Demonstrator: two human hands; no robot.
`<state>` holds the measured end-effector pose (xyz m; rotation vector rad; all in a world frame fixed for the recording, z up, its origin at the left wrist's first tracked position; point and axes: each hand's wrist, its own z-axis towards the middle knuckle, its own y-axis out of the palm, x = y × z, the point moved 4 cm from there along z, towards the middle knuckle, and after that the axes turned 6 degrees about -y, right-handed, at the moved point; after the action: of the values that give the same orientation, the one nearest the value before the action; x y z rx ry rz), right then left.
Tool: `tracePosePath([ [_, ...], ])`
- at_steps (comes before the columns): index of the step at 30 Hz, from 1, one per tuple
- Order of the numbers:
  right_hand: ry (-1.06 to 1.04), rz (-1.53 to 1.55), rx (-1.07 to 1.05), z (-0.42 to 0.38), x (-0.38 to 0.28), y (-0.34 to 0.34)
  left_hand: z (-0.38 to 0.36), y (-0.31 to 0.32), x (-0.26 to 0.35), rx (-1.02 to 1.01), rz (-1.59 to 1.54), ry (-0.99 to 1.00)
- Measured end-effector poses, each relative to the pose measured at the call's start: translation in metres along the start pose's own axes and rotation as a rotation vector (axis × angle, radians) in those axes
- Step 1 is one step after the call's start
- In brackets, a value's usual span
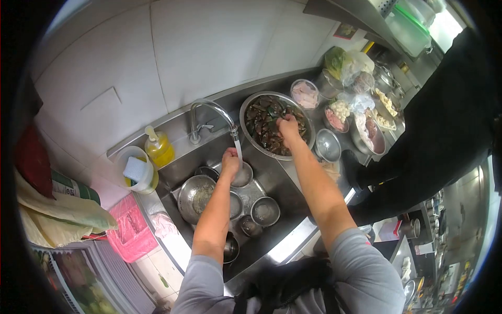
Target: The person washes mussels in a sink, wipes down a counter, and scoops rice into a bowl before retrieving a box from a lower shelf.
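My left hand [229, 159] is closed beside the stream of water [239, 152] that runs from the curved tap [212, 109] into the sink [285, 196]. What the fingers hold is too small to make out. My right hand [287, 129] reaches into a large metal bowl of dark mussels [264, 123] on the counter to the right of the tap, its fingers closed among the shells.
Several metal bowls [196, 196] lie in the sink. A yellow soap bottle [159, 148] and a tub with a sponge [137, 170] stand at its left. Small bowls of food [334, 112] line the counter at right. A person in black [434, 141] stands to the right.
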<state>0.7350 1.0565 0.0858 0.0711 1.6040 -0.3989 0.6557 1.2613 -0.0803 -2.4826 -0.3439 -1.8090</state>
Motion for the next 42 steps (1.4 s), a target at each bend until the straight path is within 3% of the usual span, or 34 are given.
tracePosePath([
  [4, -0.045, 0.084, 0.037, 0.008, 0.007, -0.003, -0.016, -0.001, 0.031, -0.049, -0.104, -0.026],
  [6, -0.625, -0.560, 0.200, 0.002, 0.014, 0.001, -0.022, 0.005, 0.043, -0.094, -0.137, -0.051],
  [7, -0.674, -0.453, 0.149, -0.030, -0.002, 0.013, -0.019, 0.008, 0.044, -0.089, -0.146, -0.061],
  [9, -0.643, -0.278, -0.076, -0.067, 0.002, 0.047, -0.012, 0.012, 0.038, -0.093, -0.198, -0.051],
  [10, -0.355, -0.082, -0.270, -0.072, 0.024, 0.072, -0.011, 0.011, 0.037, -0.068, -0.317, -0.063],
  [12, -0.327, -0.101, -0.341, -0.095, 0.023, 0.101, 0.008, -0.002, 0.028, 0.058, -0.299, -0.039],
  [14, 0.032, 0.317, -0.449, -0.111, 0.022, 0.125, 0.038, -0.025, -0.003, -0.133, -0.903, -0.103],
  [15, 0.034, 0.322, -0.437, -0.114, 0.018, 0.127, 0.030, -0.034, 0.010, -0.178, -0.864, -0.038],
  [16, 0.065, 0.233, -0.474, -0.115, 0.015, 0.130, 0.012, -0.039, 0.041, -0.086, -0.581, 0.002],
  [17, 0.091, 0.141, -0.511, -0.116, 0.009, 0.130, 0.025, -0.047, 0.039, -0.128, -0.563, -0.013],
  [19, 0.011, -0.001, -0.461, -0.125, -0.009, 0.119, 0.034, -0.053, 0.047, -0.177, -0.543, -0.028],
  [21, -0.162, -0.290, -0.416, -0.119, -0.002, 0.111, 0.030, -0.061, 0.065, 0.058, -0.543, -0.108],
  [22, -0.159, -0.290, -0.416, -0.114, 0.013, 0.105, 0.030, -0.063, 0.069, 0.059, -0.542, -0.111],
  [24, -0.464, -0.329, -0.340, -0.106, 0.018, 0.081, 0.031, -0.067, 0.074, 0.038, -0.477, -0.136],
  [28, -0.450, -0.332, -0.095, -0.047, 0.024, 0.018, 0.027, -0.072, 0.076, 0.048, -0.457, -0.088],
  [32, -0.472, -0.562, 0.084, 0.041, 0.027, -0.020, -0.009, -0.066, 0.054, 0.020, -0.293, -0.019],
  [35, -0.430, -0.734, 0.015, 0.093, 0.032, -0.014, -0.053, -0.054, 0.018, -0.012, -0.293, -0.007],
  [36, -0.502, -0.827, -0.052, 0.107, 0.033, -0.008, -0.070, -0.050, 0.005, -0.009, -0.262, -0.023],
  [40, -0.516, -1.089, -0.345, 0.123, 0.035, 0.009, -0.126, -0.035, -0.049, -0.080, -0.268, -0.126],
  [42, -0.546, -1.123, -0.384, 0.123, 0.032, 0.006, -0.139, -0.034, -0.061, -0.070, -0.250, -0.163],
])
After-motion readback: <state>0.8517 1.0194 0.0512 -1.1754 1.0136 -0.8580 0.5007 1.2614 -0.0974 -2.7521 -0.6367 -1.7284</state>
